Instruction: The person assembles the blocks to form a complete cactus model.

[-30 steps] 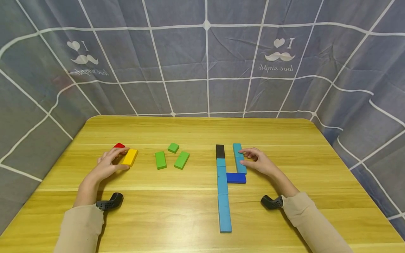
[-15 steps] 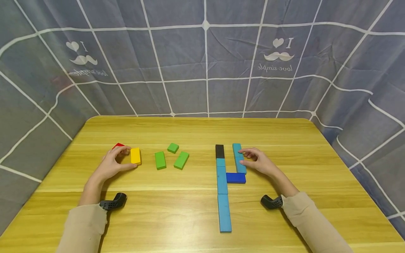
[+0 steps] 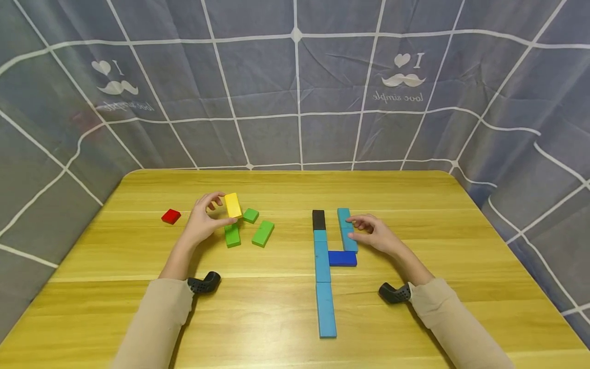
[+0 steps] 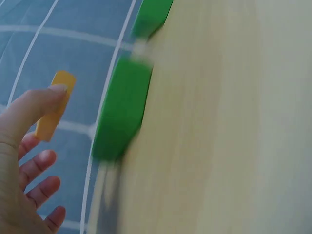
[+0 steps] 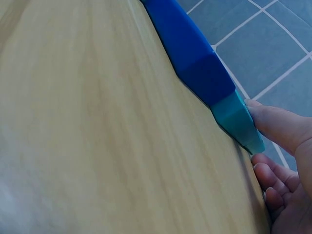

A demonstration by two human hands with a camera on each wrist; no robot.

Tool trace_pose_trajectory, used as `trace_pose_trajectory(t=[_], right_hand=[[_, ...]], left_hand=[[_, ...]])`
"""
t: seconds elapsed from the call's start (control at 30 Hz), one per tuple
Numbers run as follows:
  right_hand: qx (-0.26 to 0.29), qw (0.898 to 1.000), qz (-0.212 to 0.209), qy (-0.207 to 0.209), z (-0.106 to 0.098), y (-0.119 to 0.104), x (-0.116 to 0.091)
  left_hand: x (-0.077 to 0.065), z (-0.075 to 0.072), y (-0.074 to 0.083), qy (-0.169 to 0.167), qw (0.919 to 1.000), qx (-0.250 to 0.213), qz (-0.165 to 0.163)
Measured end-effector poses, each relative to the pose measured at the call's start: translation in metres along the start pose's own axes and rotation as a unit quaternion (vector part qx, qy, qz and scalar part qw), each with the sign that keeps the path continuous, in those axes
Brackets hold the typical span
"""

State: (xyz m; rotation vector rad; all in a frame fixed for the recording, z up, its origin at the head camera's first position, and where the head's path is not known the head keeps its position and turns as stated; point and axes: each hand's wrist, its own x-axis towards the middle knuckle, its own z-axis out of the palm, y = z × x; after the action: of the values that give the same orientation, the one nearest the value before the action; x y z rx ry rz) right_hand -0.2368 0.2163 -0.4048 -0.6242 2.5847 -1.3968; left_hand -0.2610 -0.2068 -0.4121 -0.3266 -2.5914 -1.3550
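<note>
My left hand [image 3: 206,216] pinches a yellow block [image 3: 233,205] between thumb and fingers, raised over the table beside the green blocks. In the left wrist view the yellow block [image 4: 56,107] is held at its ends, the other fingers loosely bent. My right hand [image 3: 377,234] rests by two light blue blocks [image 3: 345,219] laid end to end, its thumb and index fingertips at their right side. A dark blue block [image 3: 342,258] lies crosswise below them, joining a long column of light blue blocks [image 3: 323,261] topped by a black block [image 3: 318,220].
Left of centre lie green blocks: a long one [image 3: 232,237], a tilted one [image 3: 262,233] and a small one [image 3: 251,216]. A red block [image 3: 171,216] sits farther left. The wooden table [image 3: 258,307] ends at a grey patterned curtain [image 3: 267,138].
My left hand has carried the yellow block rightward and up, away from the red block and over beside the green ones. My right hand has stayed in place.
</note>
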Motion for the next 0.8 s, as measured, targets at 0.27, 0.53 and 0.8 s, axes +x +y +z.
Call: trace_pose_trajectory(t=[0.27, 0.53, 0.8], right_hand=[[0.006, 1.000, 0.001, 0.000, 0.001, 0.000, 0.000], [0.000, 1.000, -0.003, 0.002, -0.001, 0.002, 0.000], [-0.002, 1.000, -0.004, 0.000, -0.001, 0.003, 0.001]], left_hand=[[0.027, 0.044, 0.028, -0.020, 0.9998, -0.002, 0.001], [0.051, 0.086, 0.046, -0.043, 0.9990, 0.017, 0.000], [0.066, 0.115, 0.054, -0.056, 0.9978, 0.030, -0.017]])
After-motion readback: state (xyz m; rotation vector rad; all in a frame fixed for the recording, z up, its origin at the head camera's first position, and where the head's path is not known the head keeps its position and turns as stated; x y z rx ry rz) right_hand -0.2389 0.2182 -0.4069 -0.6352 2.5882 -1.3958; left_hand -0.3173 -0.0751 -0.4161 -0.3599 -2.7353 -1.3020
